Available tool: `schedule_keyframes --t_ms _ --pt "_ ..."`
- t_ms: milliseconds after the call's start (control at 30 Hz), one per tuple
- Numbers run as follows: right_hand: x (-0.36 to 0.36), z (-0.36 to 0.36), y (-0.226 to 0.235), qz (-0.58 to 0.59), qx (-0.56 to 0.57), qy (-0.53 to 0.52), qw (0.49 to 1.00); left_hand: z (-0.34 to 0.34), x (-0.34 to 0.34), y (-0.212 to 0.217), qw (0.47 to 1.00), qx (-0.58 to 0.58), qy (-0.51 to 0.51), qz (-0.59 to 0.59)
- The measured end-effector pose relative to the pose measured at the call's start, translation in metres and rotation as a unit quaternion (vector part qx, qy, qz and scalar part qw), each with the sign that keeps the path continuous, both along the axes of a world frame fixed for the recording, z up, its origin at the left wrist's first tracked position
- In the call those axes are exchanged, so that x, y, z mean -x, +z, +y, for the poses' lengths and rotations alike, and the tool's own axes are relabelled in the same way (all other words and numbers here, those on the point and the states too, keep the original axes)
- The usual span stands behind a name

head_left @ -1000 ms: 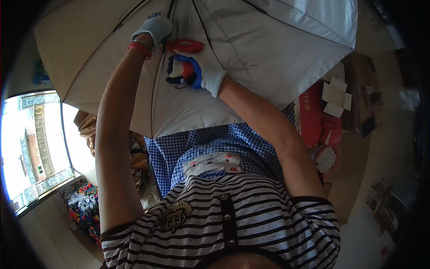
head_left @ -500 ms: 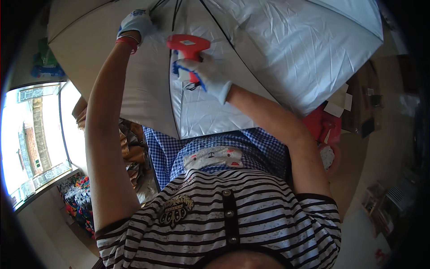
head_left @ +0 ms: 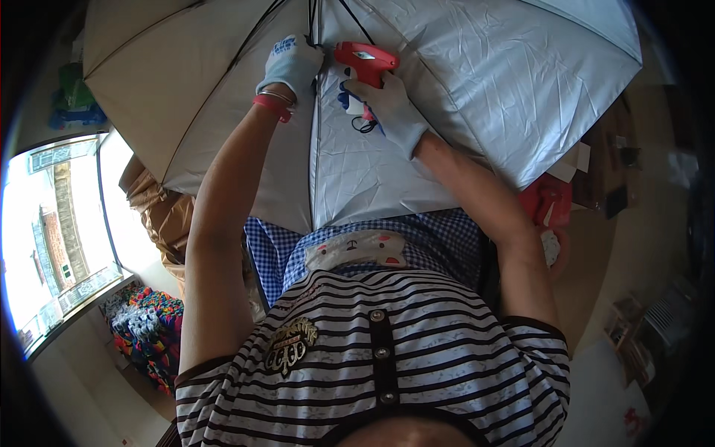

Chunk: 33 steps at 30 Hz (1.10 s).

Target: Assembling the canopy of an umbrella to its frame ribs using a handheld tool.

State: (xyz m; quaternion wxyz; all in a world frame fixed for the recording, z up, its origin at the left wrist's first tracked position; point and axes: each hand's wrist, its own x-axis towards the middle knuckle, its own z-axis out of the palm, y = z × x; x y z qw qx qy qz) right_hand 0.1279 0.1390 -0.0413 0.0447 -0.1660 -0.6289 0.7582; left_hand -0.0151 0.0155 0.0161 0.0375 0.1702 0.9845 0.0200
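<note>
A wide silver umbrella (head_left: 506,97) spreads open over my lap, its inner side facing me and dark ribs (head_left: 253,39) running toward the top edge. In a white work glove, my left hand (head_left: 293,62) is closed at a rib and the fabric seam near the umbrella's middle; its fingertips are partly hidden. My right hand (head_left: 389,110), gloved in white with blue finger pads, grips a red tagging gun (head_left: 370,64). A black loop dangles below its handle. The gun's front end points left, close to my left hand and apart from it.
Left of me is a bright window (head_left: 63,231), with brown crumpled material (head_left: 160,216) and a multicoloured textile pile (head_left: 145,324) beneath it. A red bag or box (head_left: 547,200) lies at the right, under the umbrella's edge. A blue checked apron (head_left: 439,242) covers my lap.
The umbrella has turned, its ribs shifting to the right. My left hand has moved right and slightly down with it. My right hand has carried the tagging gun right and a little up.
</note>
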Motion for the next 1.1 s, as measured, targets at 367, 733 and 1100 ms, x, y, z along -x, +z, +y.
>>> schedule_keyframes --t_ms 367,733,1100 --pt "-0.01 -0.054 -0.025 -0.039 0.208 -0.123 0.97 0.001 0.017 0.008 0.95 -0.149 -0.019 -0.275" --pt "-0.028 -0.065 0.003 -0.1 0.22 -0.079 0.967 -0.003 0.024 0.005 0.942 -0.159 -0.058 -0.291" --pt "-0.027 -0.045 -0.017 -0.091 0.381 0.002 0.92 -0.015 0.04 -0.013 0.956 0.011 -0.244 -0.16"
